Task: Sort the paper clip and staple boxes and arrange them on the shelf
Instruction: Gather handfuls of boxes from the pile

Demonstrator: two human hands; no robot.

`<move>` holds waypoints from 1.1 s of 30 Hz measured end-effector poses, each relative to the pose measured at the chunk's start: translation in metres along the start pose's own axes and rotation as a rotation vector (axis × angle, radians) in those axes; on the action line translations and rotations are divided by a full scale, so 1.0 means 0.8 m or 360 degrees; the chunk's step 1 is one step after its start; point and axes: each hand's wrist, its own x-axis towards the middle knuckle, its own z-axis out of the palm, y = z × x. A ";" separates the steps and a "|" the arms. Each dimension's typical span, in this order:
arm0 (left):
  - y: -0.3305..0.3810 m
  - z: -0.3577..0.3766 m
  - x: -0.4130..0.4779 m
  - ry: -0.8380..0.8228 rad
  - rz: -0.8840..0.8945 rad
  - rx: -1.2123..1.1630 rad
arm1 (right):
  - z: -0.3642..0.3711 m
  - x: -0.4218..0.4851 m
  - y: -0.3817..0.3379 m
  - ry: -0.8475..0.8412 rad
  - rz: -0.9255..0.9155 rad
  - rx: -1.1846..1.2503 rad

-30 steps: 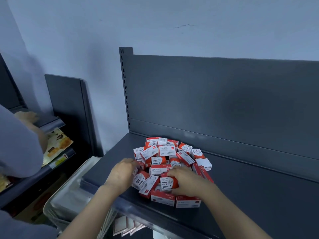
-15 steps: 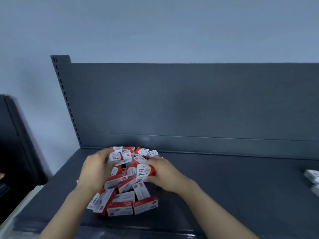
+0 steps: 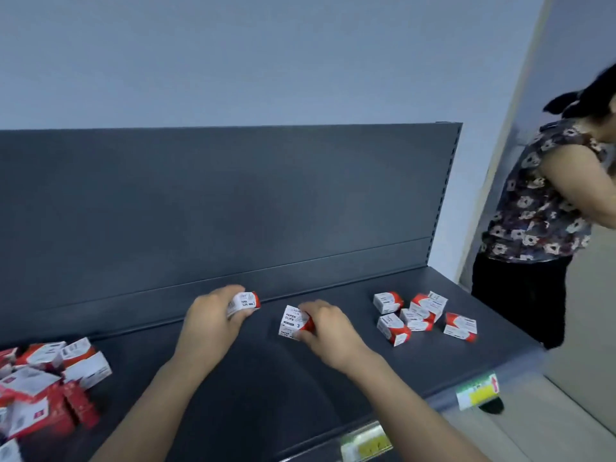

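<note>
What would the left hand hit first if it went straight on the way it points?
Probably the back panel: the left hand, gripping a paper clip box, points away and slightly right, with only bare shelf showing before the panel. Depth is uncertain from one view.

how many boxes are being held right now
2. One paper clip box in the left hand, a second paper clip box in the right hand beside it, both over the middle of the shelf. A palm could hide more, but none shows.
</note>
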 end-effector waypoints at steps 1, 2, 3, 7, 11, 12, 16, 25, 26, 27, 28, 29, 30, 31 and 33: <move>0.022 0.022 0.005 -0.0013 0.0035 -0.0033 | -0.014 -0.004 0.027 0.0033 0.0045 -0.0010; 0.044 0.045 0.010 -0.0025 0.0067 -0.0060 | -0.028 -0.008 0.053 0.0069 0.0088 -0.0014; 0.065 0.066 0.014 -0.0036 0.0094 -0.0081 | -0.041 -0.012 0.078 0.0105 0.0127 -0.0017; 0.135 0.140 0.021 -0.0095 0.0136 -0.0127 | -0.085 -0.019 0.161 0.0204 0.0265 -0.0032; 0.189 0.197 0.018 -0.0144 0.0216 -0.0010 | -0.112 -0.016 0.210 0.0280 0.0365 -0.0092; 0.200 0.207 0.018 -0.0166 0.0243 0.0049 | -0.115 -0.015 0.218 0.0294 0.0399 -0.0097; 0.223 0.241 0.009 -0.0357 0.0372 0.0281 | -0.119 -0.010 0.243 0.0298 0.0498 -0.0126; 0.193 0.268 -0.007 -0.0678 0.0787 0.0353 | -0.104 -0.003 0.261 0.0182 0.0634 -0.0187; 0.191 0.268 -0.008 -0.0706 0.0780 0.0391 | -0.104 -0.001 0.258 0.0175 0.0631 -0.0191; 0.190 0.263 -0.009 -0.0694 0.0779 0.0422 | -0.103 0.001 0.255 0.0170 0.0613 -0.0203; 0.193 0.256 -0.009 -0.0716 0.0730 0.0405 | -0.103 0.003 0.249 0.0175 0.0581 -0.0223; 0.193 0.246 -0.009 -0.0743 0.0635 0.0373 | -0.102 0.005 0.242 0.0195 0.0532 -0.0245; 0.194 0.234 -0.006 -0.0769 0.0515 0.0360 | -0.101 0.008 0.233 0.0227 0.0469 -0.0260; 0.190 0.223 -0.003 -0.0730 0.0410 0.0388 | -0.099 0.011 0.223 0.0262 0.0396 -0.0255; 0.185 0.196 0.002 -0.0597 0.0262 0.0478 | -0.091 0.018 0.200 0.0317 0.0232 -0.0195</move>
